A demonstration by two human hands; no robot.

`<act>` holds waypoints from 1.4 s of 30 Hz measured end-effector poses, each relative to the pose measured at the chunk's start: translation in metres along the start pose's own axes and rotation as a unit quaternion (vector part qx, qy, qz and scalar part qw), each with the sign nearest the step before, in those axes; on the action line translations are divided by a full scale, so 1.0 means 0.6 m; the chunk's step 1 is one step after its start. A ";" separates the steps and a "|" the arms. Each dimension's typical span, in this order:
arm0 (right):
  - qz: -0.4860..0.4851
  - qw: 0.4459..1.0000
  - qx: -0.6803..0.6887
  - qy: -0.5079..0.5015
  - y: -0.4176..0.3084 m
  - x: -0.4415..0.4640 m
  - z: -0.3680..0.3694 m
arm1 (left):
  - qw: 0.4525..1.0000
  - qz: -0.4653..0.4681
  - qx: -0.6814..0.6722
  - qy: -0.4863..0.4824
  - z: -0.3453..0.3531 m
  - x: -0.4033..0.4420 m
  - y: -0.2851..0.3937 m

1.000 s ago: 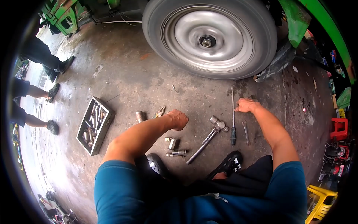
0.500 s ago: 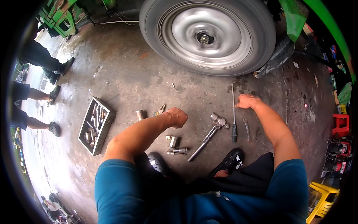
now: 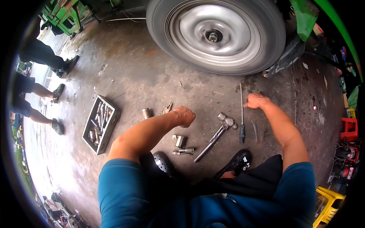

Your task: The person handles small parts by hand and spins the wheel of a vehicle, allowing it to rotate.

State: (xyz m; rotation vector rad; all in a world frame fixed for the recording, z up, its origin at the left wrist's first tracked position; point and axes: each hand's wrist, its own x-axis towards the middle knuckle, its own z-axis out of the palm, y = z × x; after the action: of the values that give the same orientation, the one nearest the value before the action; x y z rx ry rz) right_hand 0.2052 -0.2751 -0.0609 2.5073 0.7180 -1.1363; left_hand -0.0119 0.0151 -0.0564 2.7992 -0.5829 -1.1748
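While the left hand (image 3: 185,116) is held curled near the pliers (image 3: 167,108), the right hand (image 3: 256,101) is bent beside the screwdriver (image 3: 242,129) laid on the floor (image 3: 207,93); whether anything is gripped cannot be told.

The head view has shifted slightly: the wheel (image 3: 213,36), hammer (image 3: 213,141), toolbox (image 3: 109,131), left hand (image 3: 185,116) and right hand (image 3: 255,100) all appear somewhat higher and farther right than before. Blurred shading on the wheel's metal disc has altered.
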 end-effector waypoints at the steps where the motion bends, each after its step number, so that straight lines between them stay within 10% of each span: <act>1: 0.000 1.000 0.001 0.003 -0.001 -0.001 0.001 | 1.000 0.000 0.000 0.001 -0.001 -0.001 0.001; 42: -0.021 1.000 -0.007 0.000 -0.007 -0.007 -0.005 | 1.000 0.007 -0.002 0.009 -0.001 0.000 -0.003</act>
State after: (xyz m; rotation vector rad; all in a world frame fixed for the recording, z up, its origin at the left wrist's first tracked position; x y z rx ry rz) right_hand 0.2024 -0.2715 -0.0563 2.4923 0.7803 -1.1410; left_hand -0.0110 0.0168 -0.0566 2.7944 -0.5971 -1.1463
